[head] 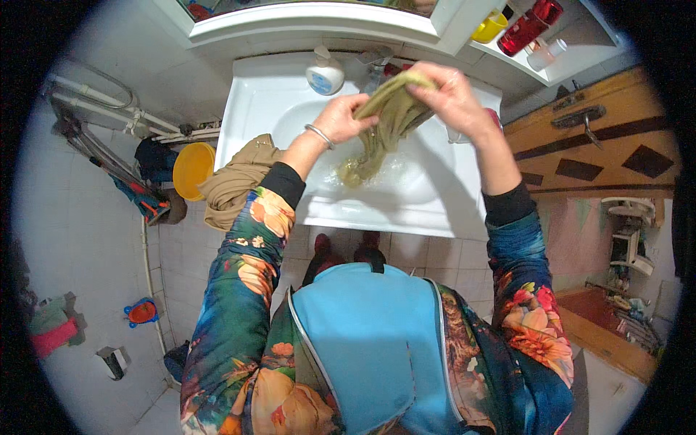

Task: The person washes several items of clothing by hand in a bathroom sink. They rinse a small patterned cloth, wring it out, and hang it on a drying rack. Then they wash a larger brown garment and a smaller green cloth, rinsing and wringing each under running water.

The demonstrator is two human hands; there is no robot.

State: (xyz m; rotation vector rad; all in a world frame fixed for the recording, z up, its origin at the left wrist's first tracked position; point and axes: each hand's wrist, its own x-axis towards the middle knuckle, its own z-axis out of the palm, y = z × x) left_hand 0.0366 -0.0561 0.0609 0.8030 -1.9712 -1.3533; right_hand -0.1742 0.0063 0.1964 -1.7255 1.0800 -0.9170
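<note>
A wet olive-green cloth (389, 117) is stretched between my two hands over the white washbasin (261, 92). My left hand (345, 117) pinches one edge of it, with a silver bangle at the wrist. Higher and to the right, my right hand (448, 98) grips the cloth's upper end. The fabric's lower end hangs into the bowl, where water glistens around it. Behind the cloth stands the faucet (375, 73), partly hidden. A bundle of tan fabric (244, 176) lies over the basin's left edge, beside my left forearm.
A white pump bottle (324, 73) stands on the basin's back ledge. Left of the basin are a yellow basin (194, 171) and wall pipes (109, 100). At upper right, a shelf (497, 54) holds a red bottle (527, 27) and a yellow cup (490, 26). A wooden door (603, 136) is at right.
</note>
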